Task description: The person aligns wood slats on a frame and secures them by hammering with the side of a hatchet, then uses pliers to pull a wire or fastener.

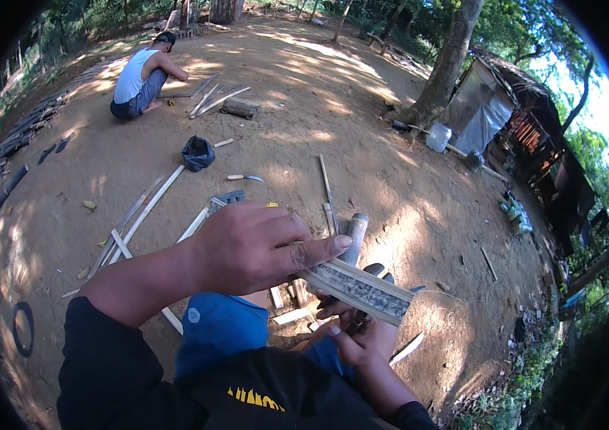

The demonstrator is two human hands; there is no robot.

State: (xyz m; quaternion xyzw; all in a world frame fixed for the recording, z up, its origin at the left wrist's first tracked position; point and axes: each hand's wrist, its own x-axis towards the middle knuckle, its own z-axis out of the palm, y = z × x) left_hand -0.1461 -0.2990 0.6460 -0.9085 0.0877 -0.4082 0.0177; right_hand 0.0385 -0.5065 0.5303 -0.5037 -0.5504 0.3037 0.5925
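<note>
Bare dirt yard, trees, hut | split bamboo piece, grey mottled inside | left hand clamped on bamboo piece | right hand closed around knife handle

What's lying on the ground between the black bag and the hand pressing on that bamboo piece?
In the head view, between the black bag and the left hand on the bamboo piece lie a small knife and pale bamboo strips, on bare dirt.
</note>
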